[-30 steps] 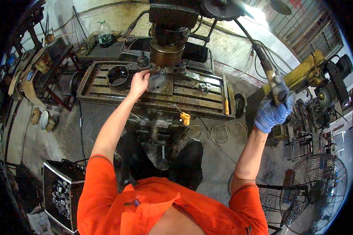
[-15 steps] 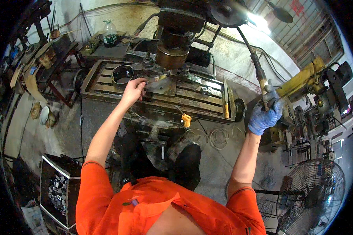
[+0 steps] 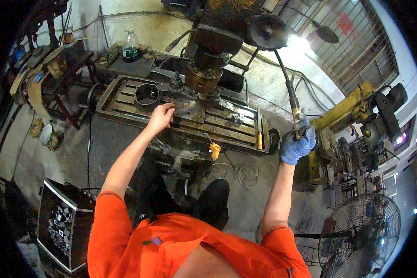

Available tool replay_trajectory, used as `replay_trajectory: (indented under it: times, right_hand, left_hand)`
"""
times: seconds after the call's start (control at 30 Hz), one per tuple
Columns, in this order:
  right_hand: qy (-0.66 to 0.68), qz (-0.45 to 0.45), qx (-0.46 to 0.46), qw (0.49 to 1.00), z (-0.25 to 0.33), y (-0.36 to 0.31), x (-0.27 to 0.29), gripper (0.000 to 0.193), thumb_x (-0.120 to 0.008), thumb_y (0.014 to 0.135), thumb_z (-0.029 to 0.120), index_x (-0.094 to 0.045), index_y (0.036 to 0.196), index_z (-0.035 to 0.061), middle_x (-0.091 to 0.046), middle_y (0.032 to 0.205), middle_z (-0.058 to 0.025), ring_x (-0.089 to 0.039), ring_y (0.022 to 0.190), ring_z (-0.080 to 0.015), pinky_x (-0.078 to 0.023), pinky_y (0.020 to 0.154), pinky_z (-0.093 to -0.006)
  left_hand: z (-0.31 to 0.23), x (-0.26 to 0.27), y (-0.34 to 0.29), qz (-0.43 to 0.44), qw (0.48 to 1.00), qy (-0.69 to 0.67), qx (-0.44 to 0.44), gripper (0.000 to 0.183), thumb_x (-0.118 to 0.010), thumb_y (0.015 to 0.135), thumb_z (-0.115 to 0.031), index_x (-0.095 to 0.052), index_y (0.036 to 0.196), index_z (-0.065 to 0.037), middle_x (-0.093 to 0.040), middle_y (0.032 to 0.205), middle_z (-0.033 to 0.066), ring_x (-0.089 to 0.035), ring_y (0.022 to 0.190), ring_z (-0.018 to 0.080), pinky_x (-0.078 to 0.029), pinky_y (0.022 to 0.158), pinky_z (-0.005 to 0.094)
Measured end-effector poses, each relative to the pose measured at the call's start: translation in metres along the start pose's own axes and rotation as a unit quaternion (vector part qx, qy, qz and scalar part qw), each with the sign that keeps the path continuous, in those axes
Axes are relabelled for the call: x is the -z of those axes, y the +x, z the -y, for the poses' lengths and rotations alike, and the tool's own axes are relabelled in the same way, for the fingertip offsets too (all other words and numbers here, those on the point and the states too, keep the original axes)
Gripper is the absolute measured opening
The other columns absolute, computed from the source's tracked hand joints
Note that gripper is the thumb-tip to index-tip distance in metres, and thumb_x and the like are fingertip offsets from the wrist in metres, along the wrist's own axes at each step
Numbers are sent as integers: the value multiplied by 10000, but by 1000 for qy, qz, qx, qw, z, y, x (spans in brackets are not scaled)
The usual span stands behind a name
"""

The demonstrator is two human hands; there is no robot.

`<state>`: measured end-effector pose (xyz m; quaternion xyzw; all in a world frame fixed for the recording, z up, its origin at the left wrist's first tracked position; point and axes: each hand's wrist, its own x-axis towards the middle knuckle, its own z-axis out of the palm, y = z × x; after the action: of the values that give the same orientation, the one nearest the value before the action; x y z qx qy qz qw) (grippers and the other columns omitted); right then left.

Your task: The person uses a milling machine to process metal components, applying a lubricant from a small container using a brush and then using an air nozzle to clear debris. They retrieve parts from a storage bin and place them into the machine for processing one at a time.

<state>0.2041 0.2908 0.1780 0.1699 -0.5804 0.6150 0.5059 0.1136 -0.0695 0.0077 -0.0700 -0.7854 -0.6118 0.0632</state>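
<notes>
My bare left hand is closed over the front of the machine table, gripping a small brush. The pale end of the brush, smeared by motion, is just below the machine's dark spindle head. To the left of that hand, a round dark tin with dark contents stands on the table. My right hand, in a blue glove, is raised at the right and wrapped round the grip of a long machine lever. A small metal block sits on the table's right half.
A yellow air gun hangs at the table's front edge. At its right end lies a yellow-handled tool. A bin of metal pieces stands at lower left, a caged fan at lower right. Behind is a large bottle.
The head view has shifted slightly. My right hand and the lever appear lower and further left. The brush in my left hand has moved down a little and is now blurred.
</notes>
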Motion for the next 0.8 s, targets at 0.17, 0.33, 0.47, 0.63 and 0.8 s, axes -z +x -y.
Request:
replay_trajectory:
  times: [0.17,0.33,0.47,0.63,0.8]
  right_hand:
    - [-158,-2,53,986,14,5,1,313,-458,868,241,-446,612,60,-432,633,-3,-424,650,-115,-368,715,-298]
    - [-10,2,-26,1000,12,10,11,253,-504,832,210,-505,634,53,-421,629,37,-384,607,-80,-309,568,-238]
    - [-169,40,70,982,19,20,16,281,-553,812,215,-634,915,-34,-609,740,-33,-532,627,-102,-409,556,-243]
    - [-5,3,2,1000,28,26,8,287,-562,812,225,-627,953,-16,-631,838,-47,-571,756,-115,-448,706,-246]
    - [-25,19,45,998,24,37,14,264,-547,792,126,-605,1020,6,-623,962,-60,-575,891,-143,-445,806,-256]
  left_hand:
    - [-9,-8,0,0,1000,-5,5,273,-475,877,-141,-550,1085,18,-561,570,74,-515,417,124,-427,408,269]
    - [-1,-7,5,1,1000,7,-14,297,-480,876,-140,-529,1118,25,-583,653,80,-510,443,109,-423,428,266]
    - [-12,-9,3,-7,1000,29,10,322,-482,886,-153,-507,1138,45,-568,668,75,-497,452,102,-403,438,249]
    - [-7,-14,11,17,1000,-4,-15,289,-488,887,-137,-521,1118,33,-522,619,42,-450,430,89,-374,413,256]
    - [-11,-18,15,9,999,15,-33,275,-489,887,-141,-531,1105,21,-518,594,37,-450,426,97,-370,408,263]
